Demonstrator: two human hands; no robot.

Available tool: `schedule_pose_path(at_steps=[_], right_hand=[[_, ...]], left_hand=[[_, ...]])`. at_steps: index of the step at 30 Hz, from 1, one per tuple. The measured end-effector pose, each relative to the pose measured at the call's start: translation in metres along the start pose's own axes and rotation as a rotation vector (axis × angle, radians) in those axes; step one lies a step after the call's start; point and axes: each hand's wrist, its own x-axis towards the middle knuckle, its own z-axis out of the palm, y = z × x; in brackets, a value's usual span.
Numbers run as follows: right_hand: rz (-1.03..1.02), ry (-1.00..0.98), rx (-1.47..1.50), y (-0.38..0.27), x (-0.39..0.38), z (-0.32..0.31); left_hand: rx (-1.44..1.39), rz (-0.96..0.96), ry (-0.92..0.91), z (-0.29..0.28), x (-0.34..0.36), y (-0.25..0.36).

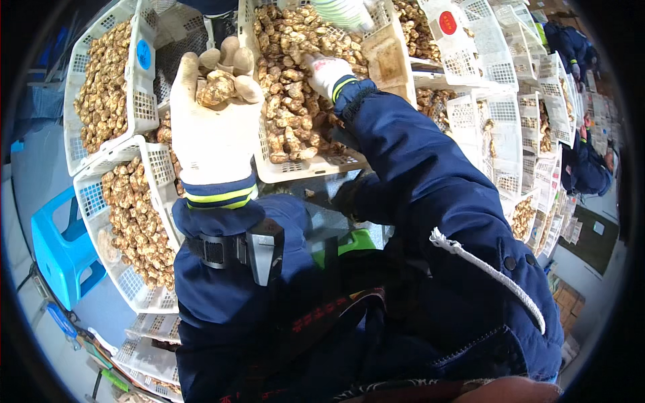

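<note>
My left hand (218, 127), in a white glove with a yellow-striped cuff, is turned palm up. Its fingers curl round a knobbly brown tuber-like piece (216, 90). In front of me a white plastic crate (306, 171) holds a heap of similar brown pieces (285, 101). My right hand (329, 75), also gloved in white, reaches over this crate from the right and touches the heap. The fingertips of that hand are largely hidden among the pieces, so its grip does not show.
A co-worker's green-and-white striped glove (342, 12) is over the crate's far side. Filled crates (144, 111) stand at left, more crates (500, 107) at right. A blue stool (60, 245) stands at far left. Other people (584, 164) are at far right.
</note>
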Motion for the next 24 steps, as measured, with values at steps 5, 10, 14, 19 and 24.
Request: schedule_pose_path(at_steps=[5,10,14,19,24], right_hand=[[-0.031,0.234,0.039,-0.002,-0.011,0.007],[-0.063,0.099,-0.021,-0.003,-0.017,-0.002],[-0.042,-0.035,0.000,0.000,-0.019,-0.009],[0.143,0.061,0.381,0.012,-0.026,-0.001],[0.142,0.239,1.557,0.057,-0.021,0.034]], left_hand=[[0.055,0.065,0.056,-0.007,-0.007,0.009],[0.042,0.029,0.036,-0.008,-0.007,0.007],[0.115,0.103,0.160,-0.002,-0.006,0.003],[0.099,0.069,0.081,-0.005,-0.008,0.008],[0.139,0.086,0.137,0.001,-0.006,0.000]])
